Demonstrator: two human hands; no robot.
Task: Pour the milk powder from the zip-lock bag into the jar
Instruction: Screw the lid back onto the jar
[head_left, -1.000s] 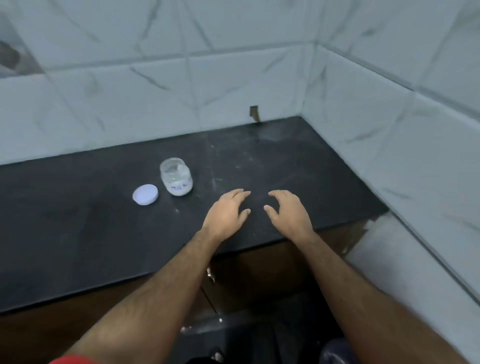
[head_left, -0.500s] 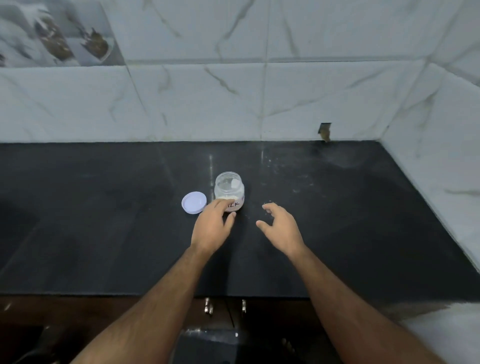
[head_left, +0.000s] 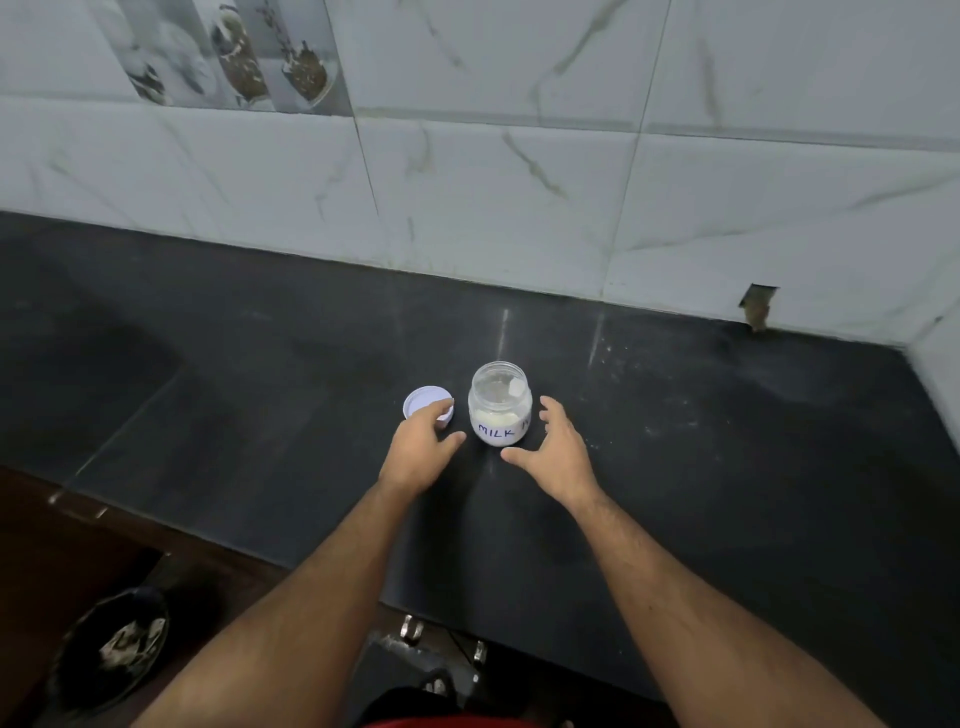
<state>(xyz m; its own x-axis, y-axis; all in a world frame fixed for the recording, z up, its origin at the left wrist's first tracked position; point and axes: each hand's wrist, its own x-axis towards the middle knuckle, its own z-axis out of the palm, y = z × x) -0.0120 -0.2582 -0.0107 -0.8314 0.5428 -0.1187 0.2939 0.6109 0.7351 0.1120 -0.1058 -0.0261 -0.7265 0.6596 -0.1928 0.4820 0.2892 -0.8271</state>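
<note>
Standing uncapped on the tabletop, the jar is flanked by both hands, powder already inside; the left hand touches the lid, the right hand is spread, empty; capping is judged next; no bag is seen

bare counter right of the jar; lid (just left) crowds that side.

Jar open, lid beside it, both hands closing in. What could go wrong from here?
1. The jar stands uncapped with powder inside; the right hand, spread close beside it, might knock it over.
2. The left hand reaches over the lid and may nudge it away.
3. No zip-lock bag is in view.
</note>
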